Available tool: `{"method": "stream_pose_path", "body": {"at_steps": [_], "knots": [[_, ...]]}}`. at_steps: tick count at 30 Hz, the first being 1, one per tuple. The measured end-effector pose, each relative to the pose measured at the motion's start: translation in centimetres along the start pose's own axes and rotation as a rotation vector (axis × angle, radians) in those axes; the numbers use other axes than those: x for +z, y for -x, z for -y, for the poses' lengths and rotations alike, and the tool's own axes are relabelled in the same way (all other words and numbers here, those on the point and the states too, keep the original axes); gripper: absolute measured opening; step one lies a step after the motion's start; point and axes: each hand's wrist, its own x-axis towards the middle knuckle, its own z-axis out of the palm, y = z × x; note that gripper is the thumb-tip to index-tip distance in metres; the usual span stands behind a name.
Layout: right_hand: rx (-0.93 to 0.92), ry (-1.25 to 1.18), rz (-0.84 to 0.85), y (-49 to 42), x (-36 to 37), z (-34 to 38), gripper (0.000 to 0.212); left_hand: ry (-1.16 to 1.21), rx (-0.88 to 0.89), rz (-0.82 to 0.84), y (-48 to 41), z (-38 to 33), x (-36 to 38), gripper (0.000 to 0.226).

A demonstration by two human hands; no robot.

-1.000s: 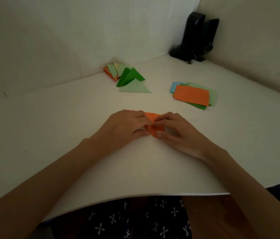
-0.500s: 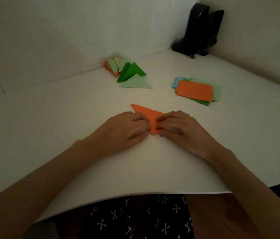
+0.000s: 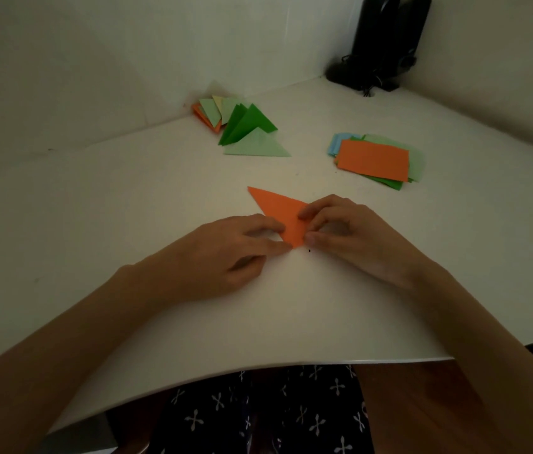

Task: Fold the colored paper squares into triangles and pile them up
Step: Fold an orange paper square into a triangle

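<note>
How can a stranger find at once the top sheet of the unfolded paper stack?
Start at the black device in the far right corner of the table. In front of it lies a stack of flat sheets. The top sheet is orange and unfolded, while those under it are blue and green.

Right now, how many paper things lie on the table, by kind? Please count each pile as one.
triangle pile: 1
square stack: 1
orange triangle: 1
Total: 3
</note>
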Motion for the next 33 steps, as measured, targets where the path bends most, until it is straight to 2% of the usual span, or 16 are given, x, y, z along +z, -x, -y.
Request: {"method": "stream_pose_path", "body": {"at_steps": [7,12,18,22,26,29,31,33], "knots": [[0.042,0.078,-0.084,-0.5,1.0,0.8,0.012,0.021,0.055,-0.024,0.0,0.1,0.1,0.040],[0.013,0.104,-0.131,-0.4,1.5,0.8,0.028,0.054,0.043,-0.035,0.1,0.1,-0.2,0.043],[-0.041,0.212,-0.182,-0.3,2.1,0.5,0.009,-0.049,0.064,-0.034,-0.3,-0.1,0.1,0.046],[-0.053,0.357,-0.207,-0.4,2.4,0.0,0.015,-0.065,0.045,-0.047,-0.4,-0.6,0.1,0.044],[0.008,0.389,-0.159,-0.6,1.2,-0.8,0.013,-0.091,0.023,-0.050,-0.3,-1.0,-0.1,0.044],[-0.117,0.400,-0.195,-0.1,0.1,-1.5,0.024,-0.058,-0.008,-0.054,-0.1,-1.0,-0.1,0.042],[-0.242,0.347,-0.117,0.5,-0.2,-1.2,0.031,-0.007,-0.035,-0.068,-0.1,-0.9,0.0,0.037],[-0.287,0.278,-0.022,0.6,0.2,-0.5,0.037,0.043,-0.096,-0.091,-0.2,-0.7,0.3,0.031]]}}
